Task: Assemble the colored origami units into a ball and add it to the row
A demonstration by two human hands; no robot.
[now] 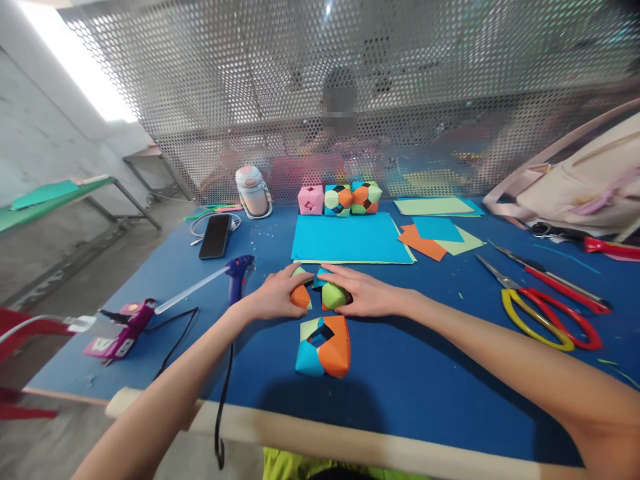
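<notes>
My left hand [273, 295] curls around a small folded paper cube [301, 296] with orange and light green faces. Close beside it, my right hand [371, 293] has its fingers over the top and thumb at the side of another folded paper cube [334, 295] in green, blue and orange. Both cubes rest on the blue table and are partly hidden by my fingers. Nearer to me sits a third paper cube [324, 347], orange, blue and pale green, with an opening in its top; neither hand touches it.
Behind my hands lie blue paper sheets [350, 237], with finished paper cubes [337, 200] and a bottle [253, 192] at the back. A glue gun [237, 277], power strip [123, 330] and phone [215, 236] are left; scissors [540, 313] and a cutter [560, 283] lie right.
</notes>
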